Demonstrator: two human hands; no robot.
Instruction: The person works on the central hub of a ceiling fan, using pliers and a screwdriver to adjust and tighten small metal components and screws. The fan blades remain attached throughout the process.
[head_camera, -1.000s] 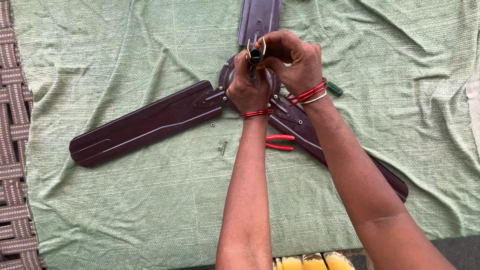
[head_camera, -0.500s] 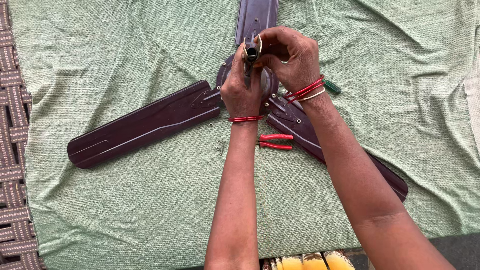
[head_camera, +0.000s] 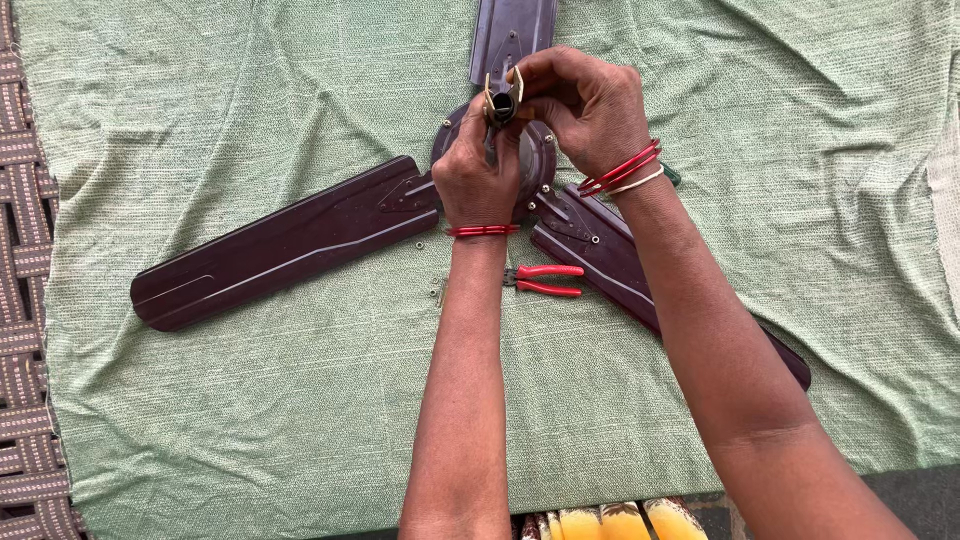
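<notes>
Green cloth cushions the dark fan; left hand clasps its hub to steady it, right hand pinching the brass bracket on top.

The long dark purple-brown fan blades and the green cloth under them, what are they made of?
The dark purple-brown fan blades look like painted sheet metal: smooth, slightly glossy, with pressed ridges, though plastic cannot be ruled out. The green cloth seems to be woven fabric, matte, with a visible weave and soft wrinkles.
</notes>
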